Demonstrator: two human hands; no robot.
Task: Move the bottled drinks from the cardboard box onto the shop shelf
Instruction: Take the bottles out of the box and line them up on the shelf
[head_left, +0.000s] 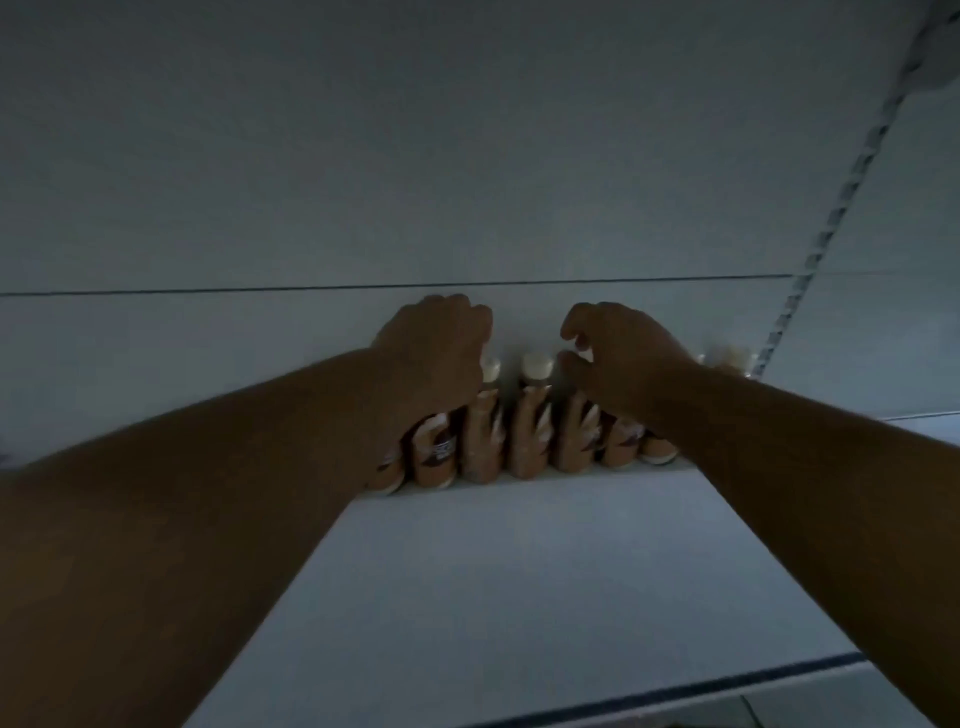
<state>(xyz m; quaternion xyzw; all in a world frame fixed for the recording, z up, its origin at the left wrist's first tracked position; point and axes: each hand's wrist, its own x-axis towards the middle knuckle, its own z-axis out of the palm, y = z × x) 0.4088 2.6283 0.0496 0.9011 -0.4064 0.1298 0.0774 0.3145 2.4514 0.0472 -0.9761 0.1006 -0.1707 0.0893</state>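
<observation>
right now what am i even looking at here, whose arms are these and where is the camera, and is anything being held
There is one picture, taken by a wide-angle camera worn on a person's head, looking forward and down along their own bare arms. No machine is involved. The person is reaching deep into a white shop shelf, which is dim.

At the back of the shelf stands a row of brown bottled drinks with pale caps, upright and close together against the back wall.

The left hand is curled over the tops of the bottles at the left end of the row; it hides its fingers, so whether it grips one is unclear. The right hand is curled above the bottles on the right, thumb and fingers slightly apart, apparently holding nothing.

The cardboard box is not in the picture.
</observation>
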